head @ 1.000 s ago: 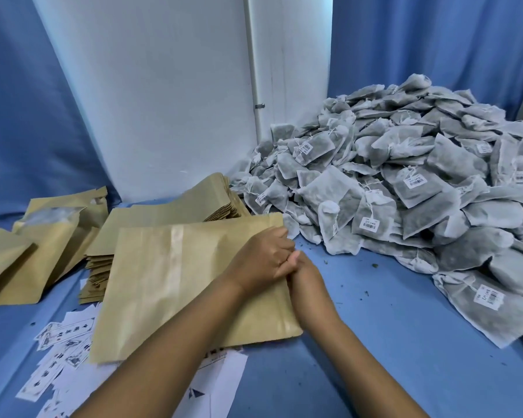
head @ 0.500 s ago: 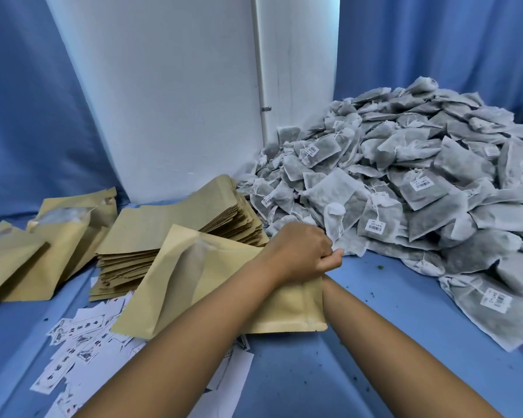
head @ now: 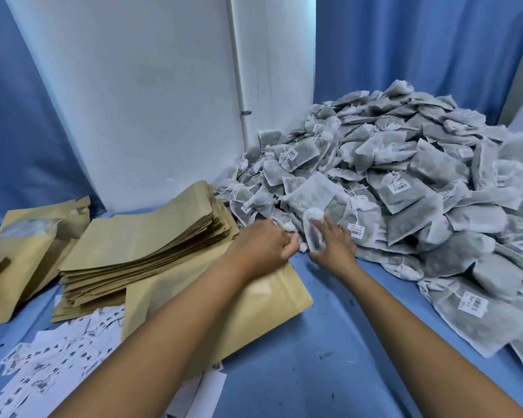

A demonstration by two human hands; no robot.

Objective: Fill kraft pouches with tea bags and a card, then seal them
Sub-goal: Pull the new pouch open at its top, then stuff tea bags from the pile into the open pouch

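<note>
Barcode labels [head: 473, 303] on the tea bags [head: 405, 176] and print on the cards [head: 43, 372] near left are too small to read

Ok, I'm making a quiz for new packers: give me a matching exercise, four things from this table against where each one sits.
Things:
1. tea bag pile
2. stack of flat pouches
3. printed cards
4. filled standing pouches

Places:
A. far left edge
B. near left, partly under a pouch
C. right side, against the curtain
D. middle left, by the white panel

Pairs: 1-C, 2-D, 3-B, 4-A
</note>
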